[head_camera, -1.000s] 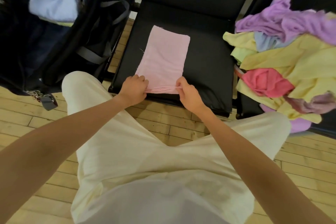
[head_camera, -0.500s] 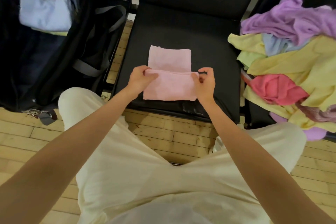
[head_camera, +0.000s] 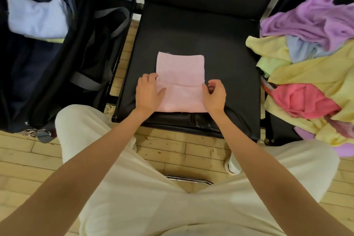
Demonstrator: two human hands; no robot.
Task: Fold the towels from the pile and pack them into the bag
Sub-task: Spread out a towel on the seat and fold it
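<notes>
Now the left hand [head_camera: 148, 93] and right hand [head_camera: 214, 96] are pressing a folded pink towel [head_camera: 180, 74] flat on the chair seat [head_camera: 226, 53], fingers loose, gripping nothing. Half a second ago they were pinching its near edge mid-fold. Next, I judge, it is needing lifting into the bag [head_camera: 47, 74] at left.

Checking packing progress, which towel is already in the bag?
The light blue towel, folded inside the open black bag at left. The pink one lies on the chair; the rest are piled at right.
</notes>
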